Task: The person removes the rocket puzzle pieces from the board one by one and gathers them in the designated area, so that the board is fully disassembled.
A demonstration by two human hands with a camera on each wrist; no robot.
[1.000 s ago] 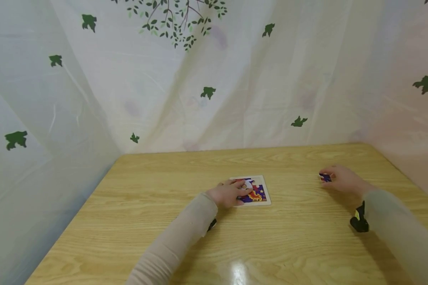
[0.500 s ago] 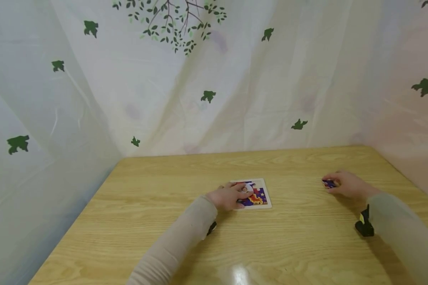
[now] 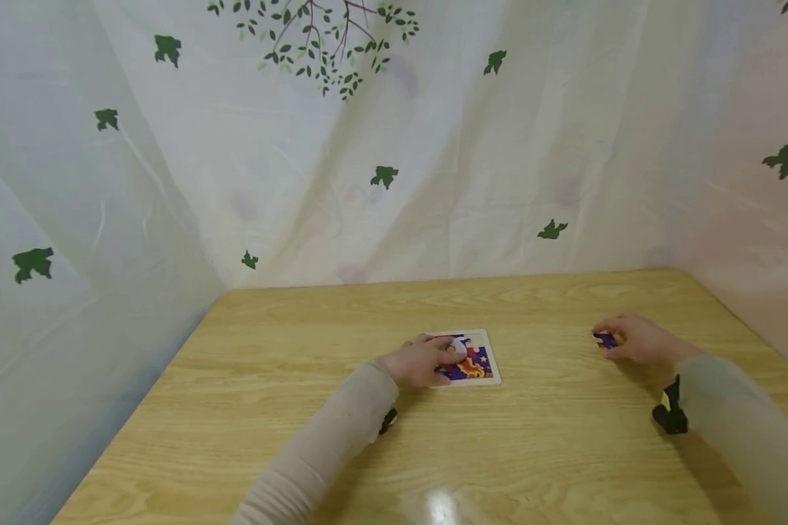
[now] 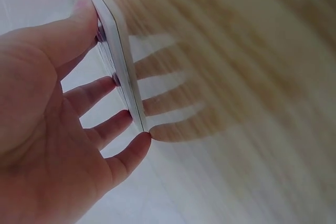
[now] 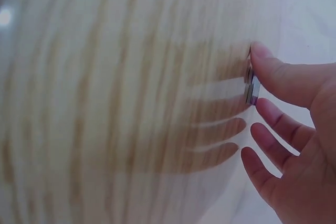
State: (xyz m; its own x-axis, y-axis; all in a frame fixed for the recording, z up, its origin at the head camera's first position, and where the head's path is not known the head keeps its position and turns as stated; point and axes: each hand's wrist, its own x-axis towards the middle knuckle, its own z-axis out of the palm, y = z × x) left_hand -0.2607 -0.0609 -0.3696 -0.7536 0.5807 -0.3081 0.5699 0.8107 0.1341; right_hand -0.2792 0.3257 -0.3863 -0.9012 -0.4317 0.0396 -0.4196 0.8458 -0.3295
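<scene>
Toward the right edge of the surface (image 3: 519, 437), one piece (image 3: 605, 340), pinched in my right hand (image 3: 640, 341), presumably for control; farther from that edge, one puzzle (image 3: 476, 367), my left hand (image 3: 416, 362) resting on it, fingers apart, seemingly to stop it sliding.

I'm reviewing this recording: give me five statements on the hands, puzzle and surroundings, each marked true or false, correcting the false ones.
1. The left hand rests on the puzzle. True.
2. The right hand is holding nothing. False: it pinches a puzzle piece.
3. That piece touches the puzzle. False: it is apart, off to the right.
4. Green bird-like shapes mark the backdrop. True.
5. A cloth covers the tabletop. False: its wood-grain surface is uncovered.
</scene>
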